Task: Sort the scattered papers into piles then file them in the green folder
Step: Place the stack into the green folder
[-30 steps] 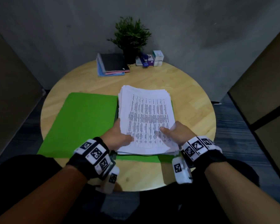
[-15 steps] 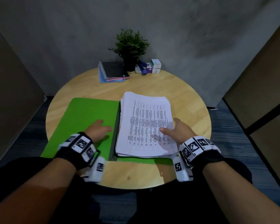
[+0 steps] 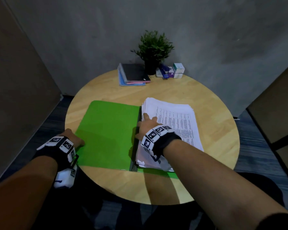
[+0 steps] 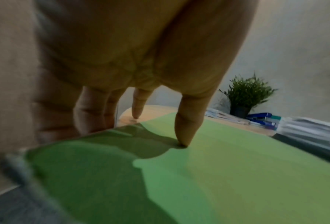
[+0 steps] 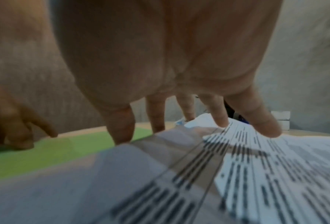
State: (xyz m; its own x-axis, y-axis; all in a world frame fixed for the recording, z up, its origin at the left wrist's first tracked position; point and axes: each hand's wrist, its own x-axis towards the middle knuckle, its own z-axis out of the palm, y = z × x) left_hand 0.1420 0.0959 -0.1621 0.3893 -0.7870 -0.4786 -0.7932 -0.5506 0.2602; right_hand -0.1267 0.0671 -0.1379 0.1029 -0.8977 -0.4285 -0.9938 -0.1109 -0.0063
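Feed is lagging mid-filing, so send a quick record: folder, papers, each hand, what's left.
folder: flat green folder lies open on the round light wooden table
papers: stack of white printed papers lies on the folder's right half, edges uneven
left hand: thumb on the left cover, fingers past its outer edge; grip unclear
right hand: straight fingers rest on the stack beside the spine
remaining: cover not yet closed

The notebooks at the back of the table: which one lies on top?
The black notebook. It lies uppermost; the pink notebook peeks out beneath it, and the blue spiral notebook is at the bottom.
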